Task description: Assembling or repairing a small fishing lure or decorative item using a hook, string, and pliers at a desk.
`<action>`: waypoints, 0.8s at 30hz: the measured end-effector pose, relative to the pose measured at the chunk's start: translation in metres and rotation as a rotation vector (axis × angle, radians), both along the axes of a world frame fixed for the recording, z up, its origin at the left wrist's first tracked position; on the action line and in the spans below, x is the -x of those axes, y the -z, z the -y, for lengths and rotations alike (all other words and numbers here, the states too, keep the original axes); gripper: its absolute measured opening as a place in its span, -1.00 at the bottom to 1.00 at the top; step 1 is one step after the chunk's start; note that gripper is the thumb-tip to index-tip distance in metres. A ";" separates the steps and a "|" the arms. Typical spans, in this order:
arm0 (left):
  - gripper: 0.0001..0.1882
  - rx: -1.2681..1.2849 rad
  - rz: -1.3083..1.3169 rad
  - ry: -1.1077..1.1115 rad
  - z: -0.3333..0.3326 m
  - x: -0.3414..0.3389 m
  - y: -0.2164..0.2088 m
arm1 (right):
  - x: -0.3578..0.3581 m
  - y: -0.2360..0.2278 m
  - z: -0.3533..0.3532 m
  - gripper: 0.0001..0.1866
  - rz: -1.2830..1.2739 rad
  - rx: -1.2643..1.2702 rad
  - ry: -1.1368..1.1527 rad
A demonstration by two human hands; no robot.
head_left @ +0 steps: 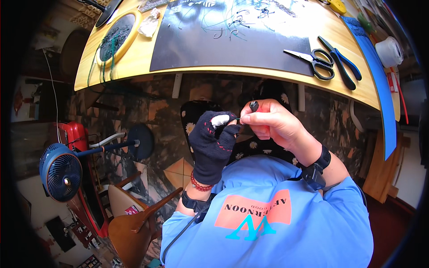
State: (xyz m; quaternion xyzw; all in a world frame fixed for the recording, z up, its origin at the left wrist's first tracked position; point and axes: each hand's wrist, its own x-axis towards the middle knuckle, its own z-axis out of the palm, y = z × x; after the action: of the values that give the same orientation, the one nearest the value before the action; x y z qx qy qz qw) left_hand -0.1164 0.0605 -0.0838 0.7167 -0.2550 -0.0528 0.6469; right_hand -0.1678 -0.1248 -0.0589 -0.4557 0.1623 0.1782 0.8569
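Over my lap, just short of the table edge, my two hands meet. My left hand (212,145) wears a black fingerless glove with red stitching, its thumb wrapped in something white. Its fingers are closed in a pinch; what they grip is too small to make out. My bare right hand (275,123) is closed beside it, thumb and forefinger pressed together. From its curled fingers sticks the rounded end of a small black object (254,106); the rest is hidden. A short, thin dark line (238,119) shows between the fingertips of both hands.
On the table lie a dark mat (214,56) with several fish hooks (234,33) and green lines, black-handled scissors (319,62) and pliers (340,61). A yellow-rimmed round tray (135,35) holds dark hooks with green lines. A fan (61,172) and wooden chair (129,228) stand left.
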 end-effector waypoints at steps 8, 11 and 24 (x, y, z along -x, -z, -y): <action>-0.87 -0.061 0.000 -0.036 0.001 -0.001 0.001 | 0.001 0.006 -0.001 -0.80 -0.056 -0.064 0.045; -0.89 -0.055 -0.079 0.022 0.002 -0.001 -0.005 | 0.000 0.007 -0.001 -0.78 -0.039 -0.050 0.023; -0.85 -0.211 0.359 0.032 0.001 -0.009 -0.006 | 0.004 0.009 0.000 -0.80 -0.102 -0.217 -0.004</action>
State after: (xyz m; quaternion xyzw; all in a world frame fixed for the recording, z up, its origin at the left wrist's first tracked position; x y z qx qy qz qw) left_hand -0.1076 0.0590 -0.0780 0.7742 -0.3706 0.0388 0.5116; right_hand -0.1715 -0.1252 -0.0680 -0.3509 0.1847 0.2196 0.8914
